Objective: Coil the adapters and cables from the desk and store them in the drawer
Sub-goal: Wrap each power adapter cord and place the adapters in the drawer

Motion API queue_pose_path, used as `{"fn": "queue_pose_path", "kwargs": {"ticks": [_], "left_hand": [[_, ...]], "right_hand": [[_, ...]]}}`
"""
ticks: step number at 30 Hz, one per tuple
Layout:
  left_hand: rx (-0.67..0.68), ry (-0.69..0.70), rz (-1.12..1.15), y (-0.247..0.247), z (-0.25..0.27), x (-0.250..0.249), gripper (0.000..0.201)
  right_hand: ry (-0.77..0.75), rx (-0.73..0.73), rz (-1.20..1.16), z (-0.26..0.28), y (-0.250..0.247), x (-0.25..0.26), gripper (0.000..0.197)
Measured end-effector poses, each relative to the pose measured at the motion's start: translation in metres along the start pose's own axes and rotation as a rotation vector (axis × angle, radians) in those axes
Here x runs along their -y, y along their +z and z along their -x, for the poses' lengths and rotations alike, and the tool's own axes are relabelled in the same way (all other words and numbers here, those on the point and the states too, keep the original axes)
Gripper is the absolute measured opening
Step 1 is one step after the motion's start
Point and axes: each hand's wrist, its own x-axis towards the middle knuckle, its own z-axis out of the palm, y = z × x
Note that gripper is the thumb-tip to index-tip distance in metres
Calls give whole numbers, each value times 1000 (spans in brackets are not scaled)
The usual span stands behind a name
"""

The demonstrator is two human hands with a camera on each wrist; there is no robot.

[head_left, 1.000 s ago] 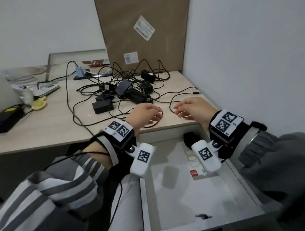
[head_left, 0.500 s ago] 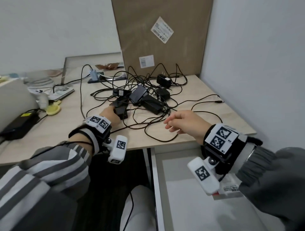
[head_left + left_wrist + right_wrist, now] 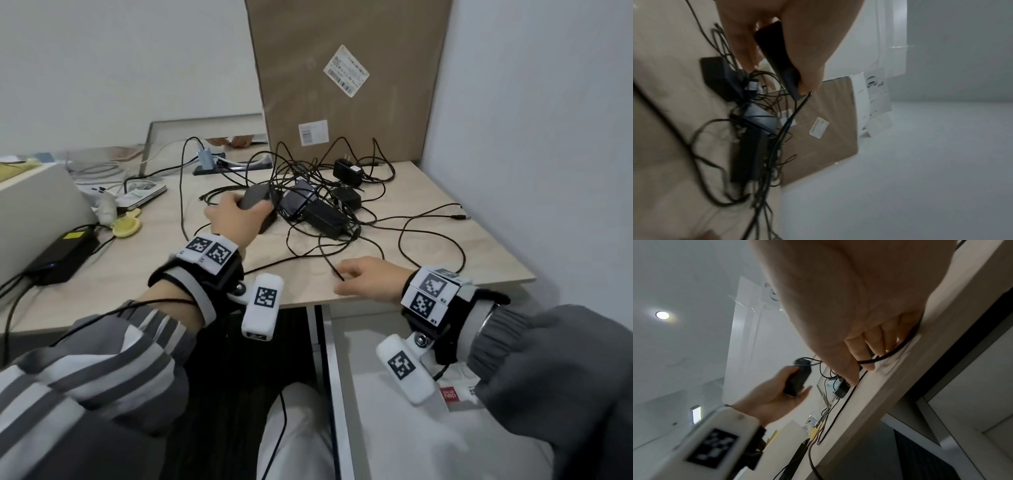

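Note:
A tangle of black adapters and cables lies mid-desk before the cardboard box. My left hand grips one black adapter at the pile's left edge. The left wrist view shows the adapter pinched between thumb and fingers, with its cable trailing down to the pile. My right hand rests at the desk's front edge, where its fingers pinch a thin black cable against the desktop. The open white drawer sits below the right hand.
A tall cardboard box leans at the back, with the wall close on the right. A black power brick, a yellow brush and a white box are on the left. A red-labelled item lies in the drawer.
My left hand reached forward into the pile and took hold of a black adapter. My right hand came down onto a cable at the desk's front edge.

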Motion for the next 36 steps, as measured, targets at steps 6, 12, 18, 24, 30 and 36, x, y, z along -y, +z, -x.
{"fn": "queue_pose_path", "kwargs": {"ticks": [6, 12, 18, 24, 30, 36], "left_hand": [[-23, 244, 297, -21, 28, -54, 33], [67, 309, 120, -32, 52, -69, 31], [348, 127, -146, -42, 69, -49, 26], [66, 145, 237, -37, 77, -34, 36], [83, 308, 527, -40, 88, -60, 23], [-168, 271, 739, -46, 73, -68, 36]], "right_hand": [[25, -130, -208, 2, -1, -1, 56], [-37, -488, -522, 29, -37, 18, 32], [4, -700, -466, 42, -88, 5, 27], [19, -940, -483, 57, -100, -18, 29], [276, -774, -208, 61, -102, -40, 20], [361, -714, -395, 63, -111, -57, 18]]}}
